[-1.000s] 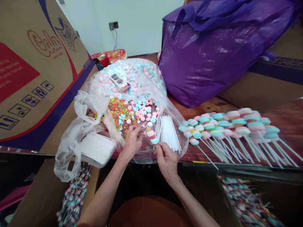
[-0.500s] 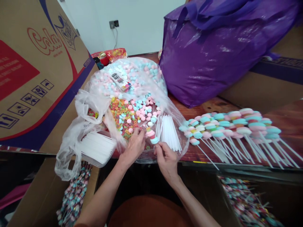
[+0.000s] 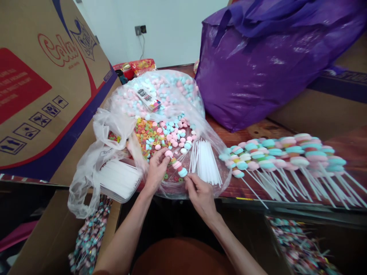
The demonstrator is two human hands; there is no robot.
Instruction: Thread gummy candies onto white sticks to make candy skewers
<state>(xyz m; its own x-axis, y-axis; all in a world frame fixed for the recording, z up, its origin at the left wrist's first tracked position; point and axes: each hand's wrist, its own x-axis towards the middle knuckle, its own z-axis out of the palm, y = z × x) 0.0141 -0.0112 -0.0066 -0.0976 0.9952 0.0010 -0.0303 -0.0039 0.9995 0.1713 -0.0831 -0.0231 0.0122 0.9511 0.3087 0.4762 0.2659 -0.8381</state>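
Between my hands is a candy skewer with pink and blue marshmallows and coloured gummy rings threaded on it. My right hand pinches its lower end, just below the blue marshmallow; the stick itself is mostly hidden by the fingers. Thumb and fingers of my left hand are closed on a pink marshmallow at the skewer's upper tip. Behind them, loose gummy rings and loose marshmallows lie on a clear plastic bag. A bundle of white sticks rests just right of the skewer.
Rows of filled candy skewers lie along the table's right side. A tub of white sticks stands at left beside a plastic bag. A large carton and a purple bag flank the bag of marshmallows.
My left hand has drawn left and back from the skewer's middle and now has a pink marshmallow at its tip. My right hand keeps its pinch, nearly unmoved.
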